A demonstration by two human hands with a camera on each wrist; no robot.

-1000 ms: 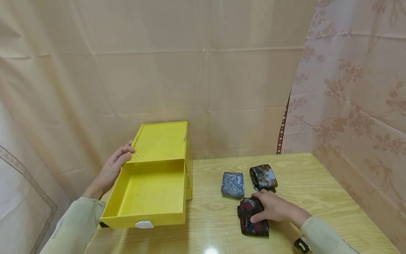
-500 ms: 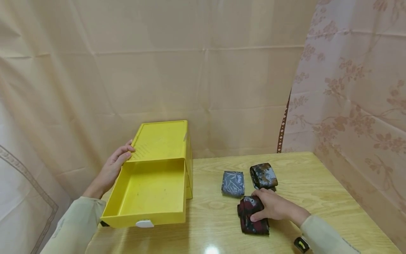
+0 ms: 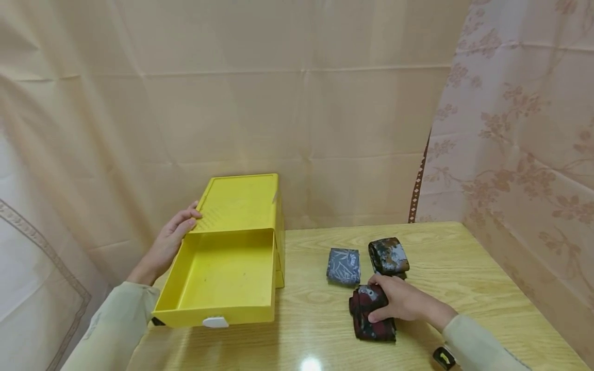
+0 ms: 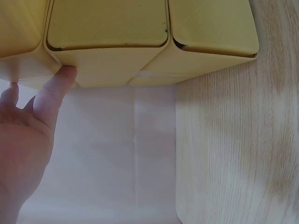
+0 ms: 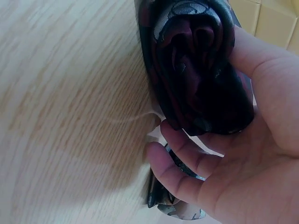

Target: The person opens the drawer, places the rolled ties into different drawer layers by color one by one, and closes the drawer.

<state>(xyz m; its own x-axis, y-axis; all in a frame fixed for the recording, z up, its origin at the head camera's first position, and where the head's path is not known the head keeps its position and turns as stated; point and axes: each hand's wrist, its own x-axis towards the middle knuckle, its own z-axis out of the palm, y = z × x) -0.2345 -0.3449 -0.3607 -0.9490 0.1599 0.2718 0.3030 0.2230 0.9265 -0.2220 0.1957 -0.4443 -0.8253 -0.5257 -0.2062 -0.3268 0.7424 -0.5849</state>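
On the left of the table, my left hand [image 3: 168, 242] rests on the left edge of a yellow drawer cabinet [image 3: 238, 203], fingers fairly straight; the thumb touches its side in the left wrist view. The cabinet's top drawer [image 3: 218, 319] is pulled out, its bare floor showing. My right hand [image 3: 408, 301] grips a dark red and black rolled cloth [image 3: 368, 319] on the table, thumb on one side and fingers on the other. In the right wrist view the rolled cloth [image 5: 187, 70] shows its coiled end. Part of it is hidden by the hand.
Behind the right hand lie a grey leaf-patterned folded cloth [image 3: 343, 267] and a brown-grey rolled cloth [image 3: 389, 255]. A small black object [image 3: 444, 357] sits at the right sleeve. Beige curtain [image 3: 352, 113] hangs behind the wooden table [image 3: 306, 309].
The head view has shifted slightly. Both hands, the drawer and the cloths stay as they were relative to one another.
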